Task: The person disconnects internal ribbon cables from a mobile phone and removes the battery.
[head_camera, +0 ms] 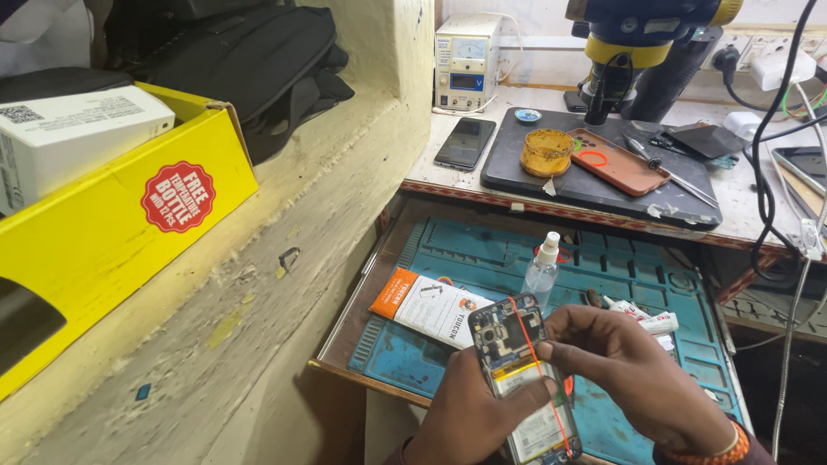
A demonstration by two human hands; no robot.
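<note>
Over blue repair mat [655, 284], opened phone [524, 370] with exposed innards, red-banded, in both hands' closed fingers [551, 349].

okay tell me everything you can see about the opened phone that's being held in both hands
The opened phone has its back cover off, showing a dark circuit board with camera parts at the top and a pale battery below. A thin orange-red band runs lengthwise down it. It is held face down, tilted slightly, above the blue work mat. The left hand grips it from below and the left side; the right hand pinches its right edge with fingers across the middle.
</note>
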